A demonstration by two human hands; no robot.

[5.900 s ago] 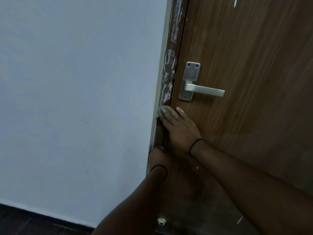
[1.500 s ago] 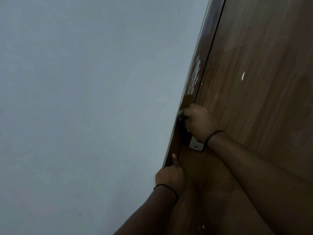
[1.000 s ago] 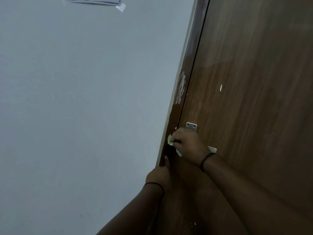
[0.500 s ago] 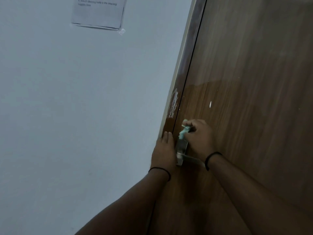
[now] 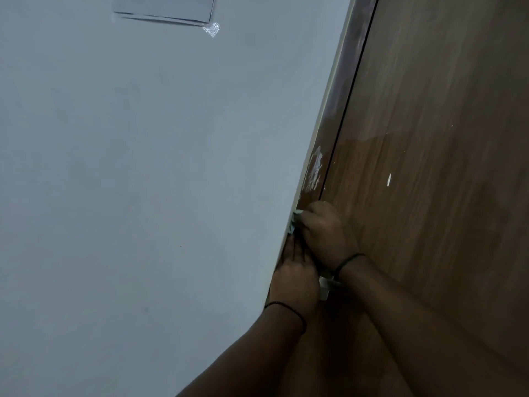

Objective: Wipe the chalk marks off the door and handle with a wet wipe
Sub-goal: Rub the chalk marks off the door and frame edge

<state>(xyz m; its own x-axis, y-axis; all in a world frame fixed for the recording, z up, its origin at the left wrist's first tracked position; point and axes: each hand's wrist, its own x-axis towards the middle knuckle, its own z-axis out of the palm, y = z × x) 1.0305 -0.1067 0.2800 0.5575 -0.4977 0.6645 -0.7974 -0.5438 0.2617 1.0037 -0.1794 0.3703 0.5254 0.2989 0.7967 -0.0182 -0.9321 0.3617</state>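
A brown wooden door (image 5: 429, 196) fills the right side. White chalk marks (image 5: 314, 173) smear its dark frame strip, and one small white streak (image 5: 388, 179) sits on the door face. My right hand (image 5: 326, 233) grips a pale green wet wipe (image 5: 295, 222) and presses it on the frame just below the chalk. My left hand (image 5: 294, 277) lies flat with straight fingers on the frame directly beneath. The metal handle (image 5: 327, 286) shows only as a small piece between my wrists; the rest is hidden.
A pale blue-grey wall (image 5: 143, 196) takes up the left. A paper notice (image 5: 164, 8) is taped to it at the top, its corner tape (image 5: 211, 29) shining.
My right hand has moved the wipe left from above the handle plate onto the frame strip. My left hand stays flat on the frame. The camera has tilted, hiding most of the handle.
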